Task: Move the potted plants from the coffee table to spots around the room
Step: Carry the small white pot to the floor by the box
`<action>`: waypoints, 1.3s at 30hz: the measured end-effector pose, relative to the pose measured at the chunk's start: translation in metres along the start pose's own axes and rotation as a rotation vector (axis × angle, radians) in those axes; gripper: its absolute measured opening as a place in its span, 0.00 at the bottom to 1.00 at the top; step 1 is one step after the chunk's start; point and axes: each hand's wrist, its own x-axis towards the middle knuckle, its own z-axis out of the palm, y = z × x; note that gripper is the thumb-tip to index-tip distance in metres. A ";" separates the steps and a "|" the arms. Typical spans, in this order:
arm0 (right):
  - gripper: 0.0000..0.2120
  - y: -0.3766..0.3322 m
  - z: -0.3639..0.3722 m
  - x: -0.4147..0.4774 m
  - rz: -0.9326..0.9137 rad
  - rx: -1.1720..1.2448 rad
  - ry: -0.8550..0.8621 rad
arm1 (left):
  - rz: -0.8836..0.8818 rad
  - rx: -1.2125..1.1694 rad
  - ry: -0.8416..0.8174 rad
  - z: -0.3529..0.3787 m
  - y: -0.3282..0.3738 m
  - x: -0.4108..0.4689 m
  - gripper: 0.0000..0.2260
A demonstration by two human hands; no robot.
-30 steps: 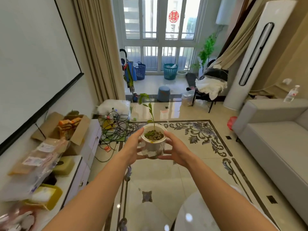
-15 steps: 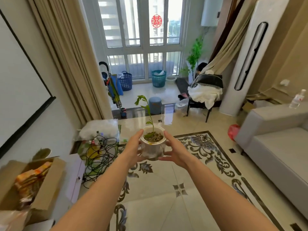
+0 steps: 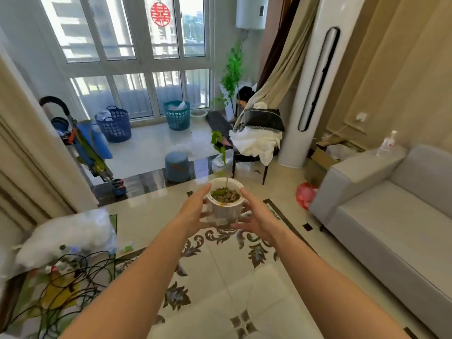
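Note:
A small white pot [image 3: 224, 209] with brown soil and a thin green seedling [image 3: 219, 145] is held up in front of me at arm's length over the patterned floor. My left hand [image 3: 193, 211] grips its left side, thumb near the rim. My right hand [image 3: 256, 217] cups its right side and underside, fingers curled beneath. The pot stands upright. The coffee table is out of view.
A grey sofa [image 3: 391, 216] runs along the right. Ahead stand a chair heaped with cloth [image 3: 256, 140], a blue stool [image 3: 177, 166], two laundry baskets [image 3: 115, 124] and a tall plant [image 3: 232, 77] by the balcony window. Tangled cables [image 3: 68, 277] and a white bag [image 3: 71, 236] lie at the left.
I have walked forward toward the balcony with the pot in both hands. The cabinet with boxes at the left has dropped out of view; the sofa and chair are nearer.

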 end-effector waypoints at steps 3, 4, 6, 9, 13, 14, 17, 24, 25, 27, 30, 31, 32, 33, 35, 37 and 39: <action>0.25 -0.027 -0.031 0.050 -0.002 0.046 0.087 | -0.022 0.041 -0.071 0.038 0.027 0.060 0.17; 0.25 -0.036 -0.045 0.070 -0.008 0.064 0.119 | -0.028 0.054 -0.107 0.053 0.036 0.084 0.15; 0.24 -0.052 -0.070 0.105 -0.003 0.091 0.170 | -0.044 0.069 -0.148 0.078 0.048 0.128 0.15; 0.21 -0.076 -0.113 0.164 -0.010 0.124 0.216 | -0.061 0.112 -0.198 0.121 0.066 0.201 0.14; 0.24 -0.118 -0.176 0.249 -0.031 0.153 0.269 | -0.079 0.144 -0.254 0.184 0.093 0.301 0.14; 0.24 -0.130 -0.191 0.269 -0.021 0.163 0.283 | -0.095 0.147 -0.254 0.200 0.101 0.325 0.14; 0.23 -0.169 -0.233 0.324 -0.014 0.183 0.299 | -0.098 0.159 -0.285 0.245 0.127 0.392 0.15; 0.13 -0.232 -0.299 0.442 -0.028 0.231 0.358 | -0.117 0.167 -0.344 0.318 0.172 0.531 0.17; 0.13 -0.238 -0.306 0.459 -0.032 0.243 0.365 | -0.120 0.167 -0.357 0.326 0.177 0.550 0.16; 0.12 -0.252 -0.323 0.496 -0.033 0.265 0.394 | -0.133 0.180 -0.398 0.343 0.187 0.595 0.16; 0.12 -0.266 -0.345 0.537 -0.032 0.305 0.461 | -0.174 0.250 -0.454 0.367 0.201 0.651 0.19; 0.13 -0.275 -0.354 0.555 -0.036 0.318 0.482 | -0.194 0.284 -0.484 0.379 0.210 0.673 0.22; 0.15 -0.280 -0.362 0.565 -0.035 0.327 0.499 | -0.213 0.309 -0.501 0.386 0.215 0.687 0.24; 0.16 -0.286 -0.370 0.577 -0.039 0.335 0.517 | -0.225 0.333 -0.524 0.396 0.222 0.703 0.26; 0.18 -0.301 -0.389 0.601 -0.061 0.357 0.560 | -0.232 0.372 -0.594 0.421 0.236 0.737 0.30; 0.17 -0.314 -0.409 0.620 -0.067 0.402 0.627 | -0.238 0.407 -0.620 0.451 0.243 0.767 0.30; 0.17 -0.327 -0.437 0.637 -0.060 0.450 0.700 | -0.241 0.431 -0.643 0.489 0.245 0.795 0.25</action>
